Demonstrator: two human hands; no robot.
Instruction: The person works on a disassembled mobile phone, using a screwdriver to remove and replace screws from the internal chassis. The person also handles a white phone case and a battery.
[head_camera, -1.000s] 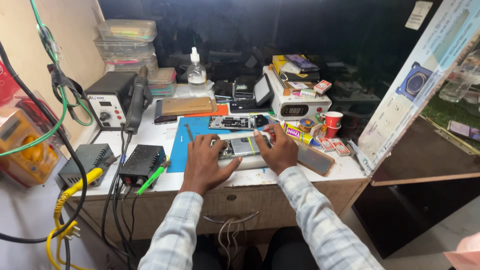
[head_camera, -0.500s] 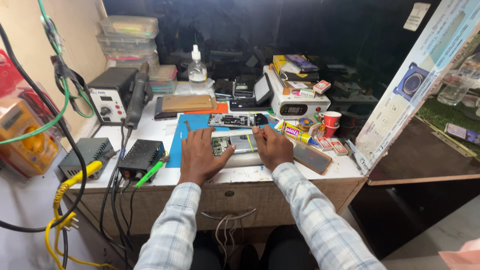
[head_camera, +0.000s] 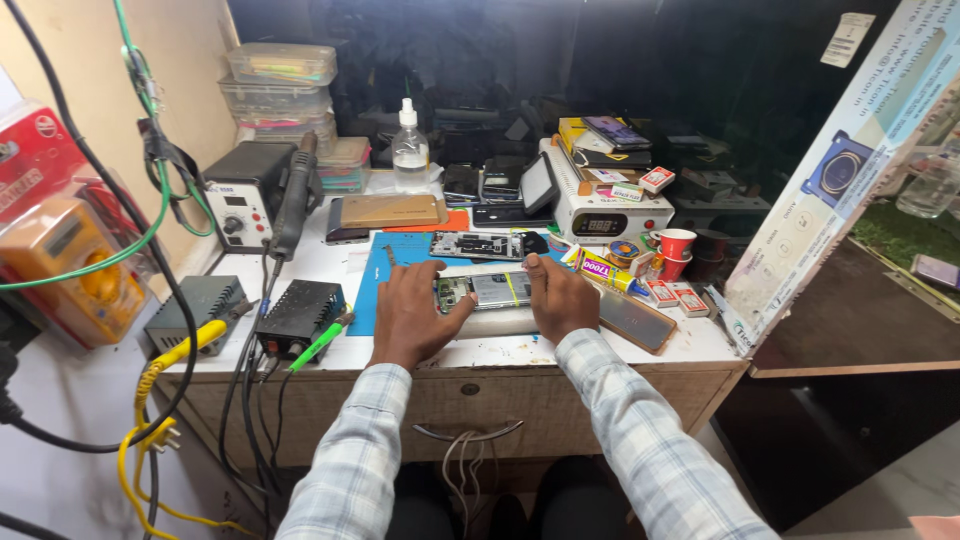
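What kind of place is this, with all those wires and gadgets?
Most likely a phone repair bench. Both hands rest on an opened phone with its insides showing, a hot-air soldering station stands at the back left, and a yellow multimeter hangs on the wall.

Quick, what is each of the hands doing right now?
Left hand: fingers resting on the left end of the opened phone, not gripping.
Right hand: fingers on the phone's right end, not gripping.

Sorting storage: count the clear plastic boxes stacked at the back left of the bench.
3, in one stack by the wall: top box, middle box, bottom box. Another box sits lower right of the stack; more may hide behind.
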